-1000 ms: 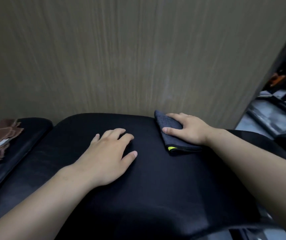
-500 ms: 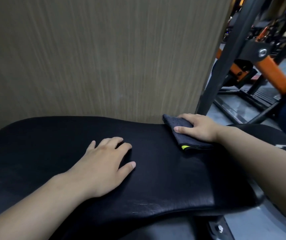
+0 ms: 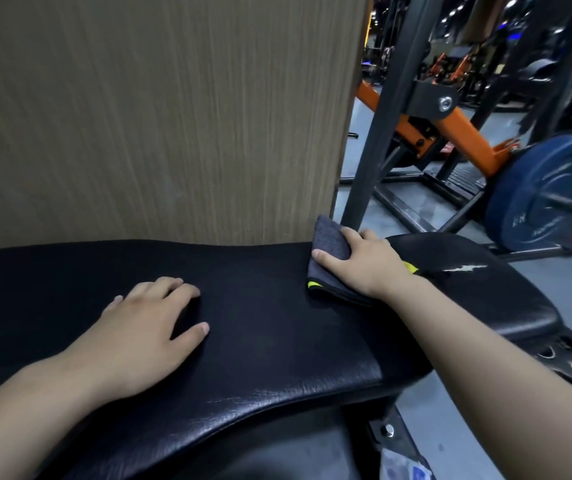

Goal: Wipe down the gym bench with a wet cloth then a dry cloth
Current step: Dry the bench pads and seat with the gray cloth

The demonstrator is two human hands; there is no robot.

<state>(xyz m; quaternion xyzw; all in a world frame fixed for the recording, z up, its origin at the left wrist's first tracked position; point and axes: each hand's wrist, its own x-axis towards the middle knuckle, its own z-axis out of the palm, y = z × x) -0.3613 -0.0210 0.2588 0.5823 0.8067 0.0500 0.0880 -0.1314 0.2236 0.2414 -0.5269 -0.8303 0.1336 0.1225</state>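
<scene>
I see the left hand [image 3: 146, 336] lying palm down on the black bench pad [image 3: 260, 341], fingers relaxed and a little spread, holding nothing. The right hand [image 3: 364, 263] presses a folded dark grey cloth [image 3: 329, 240] with a yellow-green trim onto the far right end of that pad. Its fingers are laid across the top and the thumb is stretched out along the near side. The cloth's far corner sticks up past the pad's back edge. From this view I cannot tell whether the cloth is damp.

A wood-grain panel [image 3: 156, 116] stands directly behind the pad, close along its back edge. Just right of the panel, a black steel upright [image 3: 374, 140] rises immediately behind the cloth. To the right of the hand lies a second black pad [image 3: 506, 299] with a pale tear [image 3: 464, 268] in its cover. Beyond it, on the grey floor [image 3: 554, 271], stand an orange machine arm [image 3: 468, 133] and a blue weight plate [image 3: 547, 195] on a bar.
</scene>
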